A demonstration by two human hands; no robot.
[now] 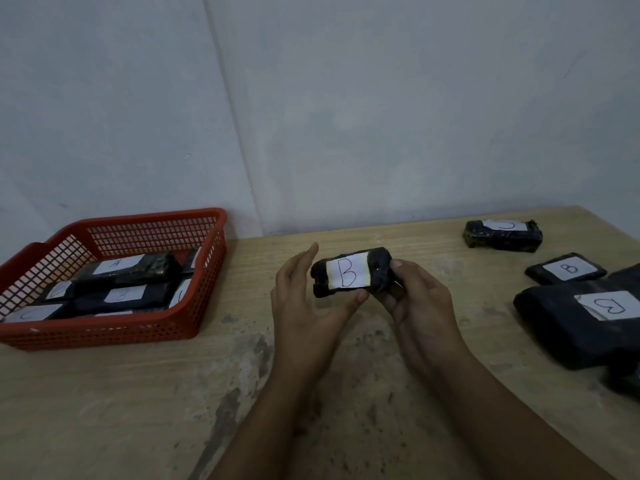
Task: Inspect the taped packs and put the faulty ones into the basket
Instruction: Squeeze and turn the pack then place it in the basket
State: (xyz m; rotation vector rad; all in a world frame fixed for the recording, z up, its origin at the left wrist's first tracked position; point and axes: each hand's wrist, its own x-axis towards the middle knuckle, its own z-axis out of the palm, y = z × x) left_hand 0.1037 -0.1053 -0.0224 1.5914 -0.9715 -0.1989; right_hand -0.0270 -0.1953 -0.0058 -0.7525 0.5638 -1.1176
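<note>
A small black taped pack with a white label marked "B" (349, 271) is held above the middle of the table. My right hand (415, 299) grips its right end with curled fingers. My left hand (304, 299) is at its left end, thumb under the front edge and straight fingers beside the far side. The red mesh basket (194, 306) stands at the left and holds several black labelled packs (121, 271).
More black packs lie on the right of the wooden table (138, 393): one at the back (502, 235), a flat one marked "B" (566, 268), a large one (581, 323) near the right edge. A grey wall rises behind the table.
</note>
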